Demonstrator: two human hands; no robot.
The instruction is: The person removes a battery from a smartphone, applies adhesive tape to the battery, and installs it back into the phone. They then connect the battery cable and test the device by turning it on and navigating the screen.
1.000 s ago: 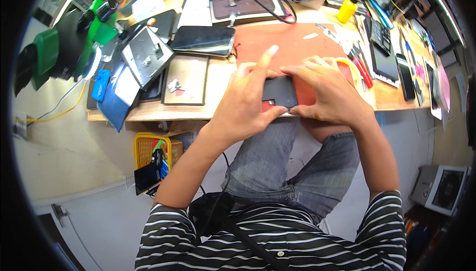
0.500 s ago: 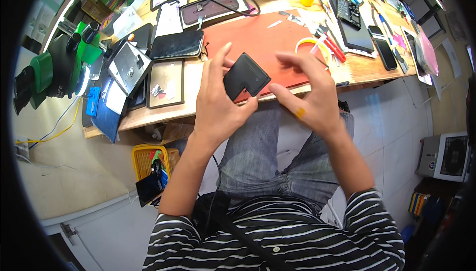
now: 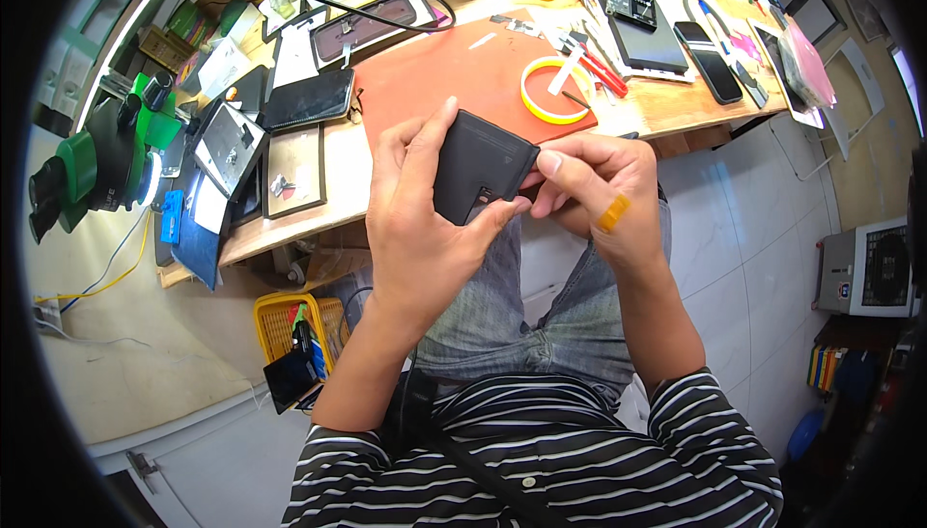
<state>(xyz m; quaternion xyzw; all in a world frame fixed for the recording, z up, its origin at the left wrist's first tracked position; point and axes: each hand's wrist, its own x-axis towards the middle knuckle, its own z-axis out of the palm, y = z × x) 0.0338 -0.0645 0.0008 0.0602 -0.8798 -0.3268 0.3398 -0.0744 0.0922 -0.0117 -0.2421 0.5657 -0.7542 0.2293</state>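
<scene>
1. Head view: left hand is holding the flat, black, notched rectangular panel near the front edge of the wooden surface.
2. Right hand is resting narrow at the panel's right side; cannot tell if gripping.
3. Uneven pressure could be flexing it; loosening, dropping it.

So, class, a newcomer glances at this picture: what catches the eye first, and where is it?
First, the black notched panel near the centre, in the left hand's grip, with the right hand at its right edge. Behind it spreads a bright orange mat, a yellow ring on its right part. Green-and-black apparatus stands out at far left.
</scene>
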